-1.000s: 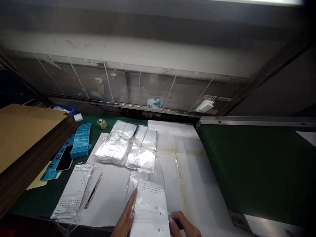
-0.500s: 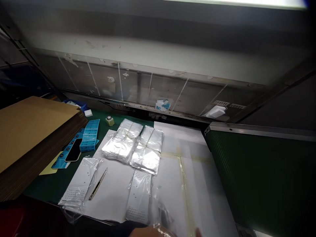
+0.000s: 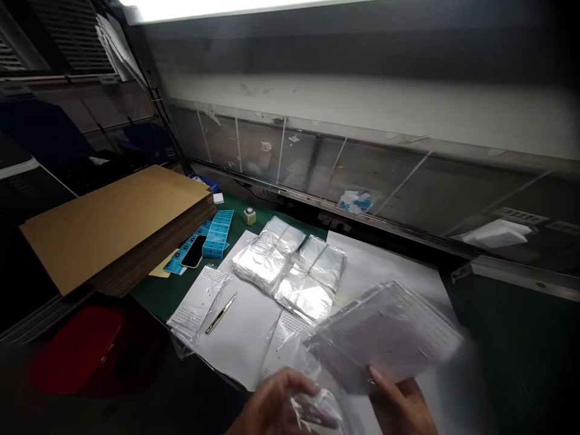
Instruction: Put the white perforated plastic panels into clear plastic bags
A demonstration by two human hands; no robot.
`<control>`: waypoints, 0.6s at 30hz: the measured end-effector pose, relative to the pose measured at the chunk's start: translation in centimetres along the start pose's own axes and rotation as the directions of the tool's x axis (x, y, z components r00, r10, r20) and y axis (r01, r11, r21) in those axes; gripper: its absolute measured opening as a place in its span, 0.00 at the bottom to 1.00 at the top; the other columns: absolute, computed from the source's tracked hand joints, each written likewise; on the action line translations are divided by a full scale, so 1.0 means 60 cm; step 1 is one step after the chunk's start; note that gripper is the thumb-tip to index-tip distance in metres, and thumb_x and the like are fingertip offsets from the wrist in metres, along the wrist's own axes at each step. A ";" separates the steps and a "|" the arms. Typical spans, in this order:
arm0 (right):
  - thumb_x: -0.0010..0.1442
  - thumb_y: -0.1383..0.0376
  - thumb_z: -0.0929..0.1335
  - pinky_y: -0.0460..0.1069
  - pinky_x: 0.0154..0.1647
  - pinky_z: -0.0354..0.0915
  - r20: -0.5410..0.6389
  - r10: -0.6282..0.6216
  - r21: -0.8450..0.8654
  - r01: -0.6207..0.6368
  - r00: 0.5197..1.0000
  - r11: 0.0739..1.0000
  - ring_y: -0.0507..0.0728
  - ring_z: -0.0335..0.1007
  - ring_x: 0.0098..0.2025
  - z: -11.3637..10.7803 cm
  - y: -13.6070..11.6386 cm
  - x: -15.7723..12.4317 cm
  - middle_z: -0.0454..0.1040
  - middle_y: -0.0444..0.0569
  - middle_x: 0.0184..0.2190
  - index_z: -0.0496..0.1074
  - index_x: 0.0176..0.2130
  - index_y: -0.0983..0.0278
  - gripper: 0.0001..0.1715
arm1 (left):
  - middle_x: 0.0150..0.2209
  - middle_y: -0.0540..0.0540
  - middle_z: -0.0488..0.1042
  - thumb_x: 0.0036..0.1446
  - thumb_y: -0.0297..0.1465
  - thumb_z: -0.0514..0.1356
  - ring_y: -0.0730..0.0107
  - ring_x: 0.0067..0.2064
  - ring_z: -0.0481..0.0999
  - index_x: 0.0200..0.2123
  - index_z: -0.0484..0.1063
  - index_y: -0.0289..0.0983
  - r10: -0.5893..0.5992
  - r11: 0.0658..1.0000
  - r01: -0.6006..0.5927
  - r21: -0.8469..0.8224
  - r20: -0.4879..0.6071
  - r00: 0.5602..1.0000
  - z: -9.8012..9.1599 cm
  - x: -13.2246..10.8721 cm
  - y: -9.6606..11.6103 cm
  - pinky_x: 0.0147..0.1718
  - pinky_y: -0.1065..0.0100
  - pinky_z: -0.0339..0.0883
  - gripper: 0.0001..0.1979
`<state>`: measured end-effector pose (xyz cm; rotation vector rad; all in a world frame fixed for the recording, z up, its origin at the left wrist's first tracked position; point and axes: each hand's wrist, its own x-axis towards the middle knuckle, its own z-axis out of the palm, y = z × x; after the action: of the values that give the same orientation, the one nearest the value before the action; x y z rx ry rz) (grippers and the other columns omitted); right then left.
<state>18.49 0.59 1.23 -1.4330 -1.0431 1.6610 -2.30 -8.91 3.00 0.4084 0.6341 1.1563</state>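
A: Where's everything, left to right?

B: The cardboard stack [image 3: 118, 223] sits at your nine o'clock, the craft knife [image 3: 220, 313] at eight on the worktop [image 3: 154, 302]. Your left hand [image 3: 281, 406] is at six, fingers closed on the gathered clear bag [image 3: 317, 411]. The perforated white card [image 3: 385, 335] is lifted at four, inside that bag, and your right hand [image 3: 401, 408] at five seems to pinch its lower edge.

A: Any tip?

B: Keep the film taut and the card level, so nothing creases.

Scuffed grey wall panels [image 3: 389, 175], bright light strip [image 3: 244, 8] overhead.
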 end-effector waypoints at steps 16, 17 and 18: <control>0.59 0.48 0.57 0.56 0.43 0.67 0.093 0.197 -0.135 -0.184 0.976 0.974 0.62 0.71 0.46 0.095 0.160 0.059 0.70 0.59 0.48 0.50 0.59 0.68 0.37 | 0.43 0.40 0.72 0.55 0.34 0.50 0.57 0.40 0.74 0.55 0.57 0.36 0.058 0.913 0.109 0.393 -0.390 0.919 -0.180 0.099 -0.051 0.38 0.57 0.68 0.23; 0.59 0.49 0.58 0.55 0.41 0.68 0.101 0.189 -0.179 -0.169 0.977 0.969 0.62 0.72 0.44 0.102 0.174 0.063 0.71 0.59 0.46 0.50 0.59 0.69 0.37 | 0.44 0.40 0.72 0.56 0.33 0.49 0.57 0.41 0.73 0.55 0.58 0.36 0.093 0.866 0.122 0.484 -0.396 0.914 -0.191 0.106 -0.062 0.40 0.57 0.68 0.23; 0.58 0.51 0.60 0.55 0.41 0.68 0.098 0.173 -0.217 -0.149 0.980 0.965 0.61 0.72 0.44 0.108 0.187 0.066 0.72 0.58 0.45 0.50 0.59 0.69 0.37 | 0.46 0.40 0.70 0.56 0.33 0.49 0.57 0.44 0.72 0.55 0.58 0.36 0.124 0.823 0.130 0.552 -0.399 0.909 -0.201 0.112 -0.073 0.43 0.57 0.66 0.22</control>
<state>11.51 -1.59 -10.18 -1.6086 -1.2245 1.8127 -5.28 -4.50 -10.46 0.6721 1.3813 1.0397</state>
